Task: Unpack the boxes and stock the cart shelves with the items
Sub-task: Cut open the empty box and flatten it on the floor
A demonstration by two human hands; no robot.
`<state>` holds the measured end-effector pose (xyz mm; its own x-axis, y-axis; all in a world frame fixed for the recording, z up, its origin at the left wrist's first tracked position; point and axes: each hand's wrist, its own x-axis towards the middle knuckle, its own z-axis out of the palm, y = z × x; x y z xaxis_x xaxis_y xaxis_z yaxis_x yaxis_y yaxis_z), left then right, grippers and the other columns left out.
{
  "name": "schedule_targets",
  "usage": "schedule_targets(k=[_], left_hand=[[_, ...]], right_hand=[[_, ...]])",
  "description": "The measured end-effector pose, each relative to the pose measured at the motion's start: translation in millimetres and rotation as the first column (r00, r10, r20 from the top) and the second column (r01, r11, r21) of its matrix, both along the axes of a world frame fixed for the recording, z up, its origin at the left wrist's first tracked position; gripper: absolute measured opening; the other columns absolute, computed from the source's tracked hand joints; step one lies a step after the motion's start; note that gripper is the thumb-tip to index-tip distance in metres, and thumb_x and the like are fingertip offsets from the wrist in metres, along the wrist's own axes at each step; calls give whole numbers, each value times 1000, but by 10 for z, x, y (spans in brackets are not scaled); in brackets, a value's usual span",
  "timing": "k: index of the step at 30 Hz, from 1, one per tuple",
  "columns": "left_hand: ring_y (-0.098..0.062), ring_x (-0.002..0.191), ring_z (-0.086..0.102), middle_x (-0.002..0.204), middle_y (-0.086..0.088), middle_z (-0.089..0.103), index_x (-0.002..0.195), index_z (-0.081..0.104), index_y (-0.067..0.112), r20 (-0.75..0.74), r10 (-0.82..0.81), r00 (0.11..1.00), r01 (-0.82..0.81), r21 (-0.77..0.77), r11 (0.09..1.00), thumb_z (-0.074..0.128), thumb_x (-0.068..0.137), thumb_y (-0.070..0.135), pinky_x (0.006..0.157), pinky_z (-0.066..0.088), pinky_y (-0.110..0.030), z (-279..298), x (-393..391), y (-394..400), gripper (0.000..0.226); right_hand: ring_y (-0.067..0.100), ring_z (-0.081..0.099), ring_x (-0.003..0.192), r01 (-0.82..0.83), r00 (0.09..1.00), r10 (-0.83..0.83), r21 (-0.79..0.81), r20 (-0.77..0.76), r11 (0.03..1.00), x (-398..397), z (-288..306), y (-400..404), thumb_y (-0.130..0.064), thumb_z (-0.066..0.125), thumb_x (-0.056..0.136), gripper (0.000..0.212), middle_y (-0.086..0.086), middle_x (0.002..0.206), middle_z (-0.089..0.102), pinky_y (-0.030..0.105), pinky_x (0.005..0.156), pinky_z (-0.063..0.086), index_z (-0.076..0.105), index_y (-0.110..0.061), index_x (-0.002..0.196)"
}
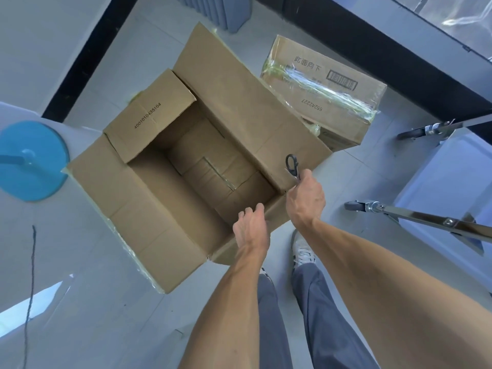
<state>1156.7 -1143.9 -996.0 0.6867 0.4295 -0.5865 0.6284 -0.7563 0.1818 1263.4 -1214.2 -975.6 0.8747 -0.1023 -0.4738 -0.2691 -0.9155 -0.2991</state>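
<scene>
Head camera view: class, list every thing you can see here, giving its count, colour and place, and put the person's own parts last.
open box: one, brown cardboard, centre floor, flaps spread, smaller cartons inside.
taped box: one, brown, sealed with clear tape, behind the open box at upper right.
scissors: one pair, black handles, held in the right hand.
cart legs: two visible, chrome with castors, right edge.
blue disc base: one, left edge.
cord: one, dark, lower left floor.
left hand: one, on the open box's near edge.
right hand: one, gripping the scissors.
</scene>
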Motion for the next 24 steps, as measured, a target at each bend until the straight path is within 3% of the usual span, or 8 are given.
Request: schedule_targets(k=[4, 9, 12, 14, 17, 20, 22, 24], left_hand=[[-33, 79, 58, 82, -6, 65, 90, 42, 17, 269, 308, 913, -286, -116, 951, 57, 95, 26, 63, 33, -37, 389, 268, 133, 18], [-33, 77, 56, 80, -7, 67, 78, 50, 17, 474, 584, 659, -612, -112, 783, 62, 84, 31, 62, 27, -35, 1351, 1010, 1028, 20], [-33, 87, 61, 87, -5, 68, 80, 61, 12, 534, 765, 358, -805, -239, 543, 58, 75, 36, 69, 41, -36, 1866, 1239, 1762, 25], [-31, 95, 62, 99, -7, 70, 92, 69, 12, 500, 854, 145, -868, -350, 352, 53, 85, 36, 77, 45, -32, 2059, 1208, 2126, 30], [-33, 96, 60, 100, -7, 68, 95, 64, 10, 351, 891, -290, -857, -509, -79, 45, 93, 46, 79, 43, -33, 2106, 873, 2234, 40], [-40, 121, 55, 128, -24, 61, 123, 61, -3, 280, 860, -427, -878, -354, -321, 36, 100, 45, 102, 37, -42, 1833, 291, 1943, 59], [-40, 129, 48, 137, -27, 54, 130, 56, -6, 200, 779, -594, -790, -324, -520, 31, 102, 41, 108, 31, -42, 1588, -118, 1725, 59], [-37, 135, 41, 145, -25, 47, 139, 49, -4, 123, 711, -693, -707, -310, -635, 28, 102, 39, 113, 23, -39, 1348, -497, 1546, 60]], right_hand=[[30, 41, 75, 54, 990, -61, 54, 128, 997, -9, 278, 194, 5, 37, 84, 23, 2, 82, 47, 36, 67, 32, 35, -17, 88], [30, 49, 80, 177, 962, -207, 172, 176, 969, 249, 925, 455, -1, 39, 87, 18, 5, 87, 52, 44, 73, 42, 37, -18, 92], [31, 52, 83, 164, 959, -211, 232, 191, 959, 470, 1279, 584, -1, 37, 90, 19, 5, 90, 55, 45, 76, 44, 35, -20, 94], [31, 51, 82, 129, 954, -189, 249, 234, 960, 564, 1467, 673, 4, 34, 89, 24, 7, 90, 54, 44, 75, 44, 34, -20, 94], [29, 51, 83, 120, 948, -192, 272, 255, 955, 593, 1633, 838, 9, 31, 86, 28, 6, 89, 51, 43, 75, 43, 37, -17, 94], [28, 49, 89, 136, 944, -212, 289, 251, 948, 486, 1691, 1029, 9, 31, 87, 26, 8, 96, 51, 42, 79, 42, 41, -13, 97], [26, 46, 93, 96, 937, -175, 259, 302, 961, 343, 1654, 1183, 10, 34, 85, 29, 9, 104, 51, 40, 83, 41, 46, -10, 101], [26, 44, 101, 16, 926, -98, 220, 365, 975, 186, 1536, 1342, 10, 36, 82, 33, 8, 112, 50, 36, 86, 38, 49, -10, 105]])
